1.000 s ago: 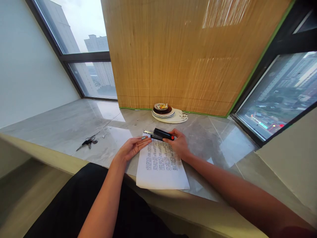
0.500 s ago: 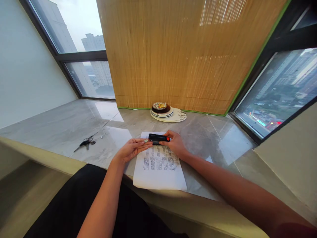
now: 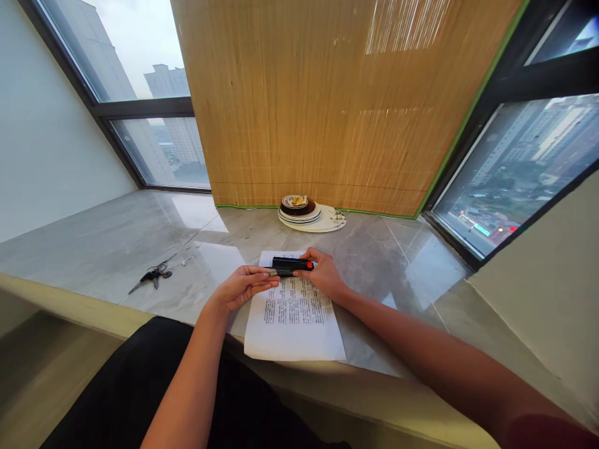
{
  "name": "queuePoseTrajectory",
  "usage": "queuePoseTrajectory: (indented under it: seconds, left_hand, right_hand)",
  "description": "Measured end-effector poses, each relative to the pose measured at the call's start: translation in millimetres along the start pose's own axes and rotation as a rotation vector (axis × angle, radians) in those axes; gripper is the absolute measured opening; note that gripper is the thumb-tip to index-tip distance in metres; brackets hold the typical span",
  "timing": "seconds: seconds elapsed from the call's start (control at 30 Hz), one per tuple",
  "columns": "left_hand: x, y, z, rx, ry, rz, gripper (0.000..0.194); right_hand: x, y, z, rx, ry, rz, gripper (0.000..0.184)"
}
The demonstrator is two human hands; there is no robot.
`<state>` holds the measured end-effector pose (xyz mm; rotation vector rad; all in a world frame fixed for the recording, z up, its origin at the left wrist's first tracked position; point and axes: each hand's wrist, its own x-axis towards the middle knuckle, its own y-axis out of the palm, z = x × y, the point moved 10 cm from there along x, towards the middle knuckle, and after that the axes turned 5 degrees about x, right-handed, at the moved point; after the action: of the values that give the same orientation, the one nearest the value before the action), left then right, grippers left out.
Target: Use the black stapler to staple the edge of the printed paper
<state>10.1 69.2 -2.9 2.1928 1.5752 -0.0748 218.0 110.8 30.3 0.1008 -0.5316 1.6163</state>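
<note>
A black stapler (image 3: pixel 286 263) with a red patch at its right end lies sideways over the upper part of a printed sheet of paper (image 3: pixel 296 340). Its upper and lower parts are spread apart. My right hand (image 3: pixel 322 273) grips the stapler's right end between thumb and fingers. At the stapler's left end, my left hand (image 3: pixel 244 287) is closed in a pinch on a small silvery strip of staples (image 3: pixel 272 272). That strip is level with the lower part of the stapler and meets its tip; whether it sits inside cannot be made out.
A bunch of keys (image 3: pixel 155 273) lies on the grey stone ledge (image 3: pixel 84 240) to the left, with tiny white bits (image 3: pixel 187 260) beside it. Stacked plates (image 3: pixel 302 215) stand at the back before a bamboo blind (image 3: pixel 304 112). Windows flank both sides.
My left hand has turned the staple strip from a tilt to nearly level, bringing it against the stapler's left end. My right hand keeps its grip. The whole view has shifted slightly.
</note>
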Motion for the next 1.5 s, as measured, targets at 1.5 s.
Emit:
queuePoseTrajectory:
  seconds: [1.5]
  left_hand:
    - [-3.8, 32.1, -4.5, 0.26, 0.111, 0.184, 0.026]
  right_hand:
    - [28.0, -128.1, 17.8, -0.424, -0.337, -0.462, 0.022]
